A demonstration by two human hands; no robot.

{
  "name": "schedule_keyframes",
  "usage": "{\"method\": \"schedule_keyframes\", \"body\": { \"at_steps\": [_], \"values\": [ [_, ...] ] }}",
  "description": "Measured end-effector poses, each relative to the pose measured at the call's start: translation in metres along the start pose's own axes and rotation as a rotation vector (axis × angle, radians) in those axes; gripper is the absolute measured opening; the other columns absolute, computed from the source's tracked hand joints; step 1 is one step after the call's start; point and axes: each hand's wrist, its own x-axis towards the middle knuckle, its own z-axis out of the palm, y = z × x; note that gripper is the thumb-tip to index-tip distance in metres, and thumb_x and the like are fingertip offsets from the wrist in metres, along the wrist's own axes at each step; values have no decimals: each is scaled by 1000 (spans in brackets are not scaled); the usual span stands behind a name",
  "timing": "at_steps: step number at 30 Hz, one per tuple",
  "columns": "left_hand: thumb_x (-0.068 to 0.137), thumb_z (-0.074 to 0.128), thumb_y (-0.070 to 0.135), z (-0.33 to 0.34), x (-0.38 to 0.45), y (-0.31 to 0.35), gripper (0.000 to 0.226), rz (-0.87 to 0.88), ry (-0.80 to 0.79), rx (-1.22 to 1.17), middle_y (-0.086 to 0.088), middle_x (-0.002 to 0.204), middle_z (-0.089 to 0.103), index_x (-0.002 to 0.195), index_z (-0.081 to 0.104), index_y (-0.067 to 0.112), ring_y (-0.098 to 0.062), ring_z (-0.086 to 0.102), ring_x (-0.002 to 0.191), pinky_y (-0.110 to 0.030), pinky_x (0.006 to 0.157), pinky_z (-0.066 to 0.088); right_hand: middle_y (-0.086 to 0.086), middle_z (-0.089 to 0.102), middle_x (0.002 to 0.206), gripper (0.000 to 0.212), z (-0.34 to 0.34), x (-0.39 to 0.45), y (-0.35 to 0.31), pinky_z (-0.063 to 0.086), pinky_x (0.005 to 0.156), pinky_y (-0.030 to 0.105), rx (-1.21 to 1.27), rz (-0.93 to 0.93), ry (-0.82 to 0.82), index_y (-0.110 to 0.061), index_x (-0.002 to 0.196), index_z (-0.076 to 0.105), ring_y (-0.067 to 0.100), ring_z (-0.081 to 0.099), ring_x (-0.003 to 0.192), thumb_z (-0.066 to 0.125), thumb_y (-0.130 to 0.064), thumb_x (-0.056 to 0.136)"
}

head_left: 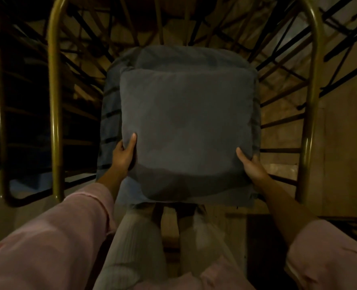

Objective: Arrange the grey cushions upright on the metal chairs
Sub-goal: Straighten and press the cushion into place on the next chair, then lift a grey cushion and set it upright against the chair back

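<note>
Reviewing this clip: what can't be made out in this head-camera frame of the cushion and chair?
Head view only:
- Fingers of left hand and right hand: behind the front grey cushion; only thumbs show.
- Second grey cushion: mostly covered by the front one.
- Metal chair seat: hidden under cushions.
- Whether the front cushion rests on the seat: unclear, dim.

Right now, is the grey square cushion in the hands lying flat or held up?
Held up: both hands, left hand and right hand, grip the grey square cushion by its lower sides.
</note>
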Motion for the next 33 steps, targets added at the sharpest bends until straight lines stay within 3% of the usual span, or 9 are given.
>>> {"method": "schedule_keyframes", "body": {
  "at_steps": [3, 4, 7, 10, 13, 17, 24, 29, 33],
  "values": [
    [86, 57, 60, -3, -5, 0, 74, -12, 15, 52, -11, 143, 54, 141, 49, 12, -33, 52, 130, -47, 110, 42, 11, 40, 158, 147, -3, 11, 18, 37, 116, 52, -57, -15, -2, -12, 156, 28, 37, 43, 141, 63, -94, 39],
    [87, 58, 59, -5, -10, 1, 72, -7, 2, 58, -11, 142, 55, 140, 49, 12, -32, 53, 129, -47, 109, 43, 12, 40, 158, 134, -3, 13, 21, 37, 116, 53, -73, -26, -20, -11, 156, 28, 37, 43, 142, 64, -89, 53],
    [88, 64, 47, -13, -30, 1, 68, 0, -28, 25, -13, 140, 56, 141, 47, 8, -33, 56, 126, -48, 106, 47, 19, 42, 154, 82, -1, -1, 14, 39, 114, 49, -157, -81, 68, -3, 153, 30, 40, 44, 140, 62, -48, 92],
    [92, 65, 27, -23, -52, 13, 62, 10, 8, -4, -19, 139, 53, 142, 40, 0, -36, 54, 126, -41, 102, 47, 25, 43, 150, 66, 4, -16, -4, 39, 112, 51, -430, -207, 203, -2, 148, 35, 45, 43, 137, 61, -34, 97],
    [95, 61, 17, -43, -71, 39, 61, 47, 72, -31, -23, 142, 50, 145, 33, -3, -36, 51, 129, -32, 96, 43, 24, 38, 152, 68, 18, -37, -43, 33, 115, 53, -693, -324, 192, -4, 149, 34, 44, 36, 141, 63, -33, 95],
    [93, 64, 23, -97, -88, 71, 59, 153, 187, -74, -18, 141, 51, 143, 40, 3, -32, 52, 128, -37, 105, 43, 19, 36, 155, 69, 64, -74, -115, 32, 115, 54, -816, -480, 60, -8, 151, 32, 40, 33, 144, 62, -35, 95],
    [94, 62, 14, -239, -91, 96, 42, 289, 527, -171, -21, 130, 60, 132, 52, -1, -33, 57, 122, -27, 93, 42, 20, 44, 152, 63, 186, -149, -229, 39, 111, 48, -844, -749, -235, -8, 150, 34, 40, 45, 137, 61, -31, 97],
    [92, 61, 11, -350, -79, 87, 36, 289, 755, -208, -25, 121, 65, 125, 58, -4, -35, 61, 115, -31, 95, 44, 17, 52, 144, 59, 290, -206, -277, 42, 101, 36, -839, -864, -395, -6, 146, 39, 34, 50, 133, 62, -30, 97],
    [90, 67, 20, -439, -53, 76, 41, 288, 796, -297, -26, 118, 65, 123, 58, -3, -34, 62, 112, -38, 96, 48, 14, 55, 140, 57, 393, -240, -302, 43, 92, 31, -827, -890, -462, -11, 145, 42, 33, 55, 126, 55, -42, 99]
  ]
}}
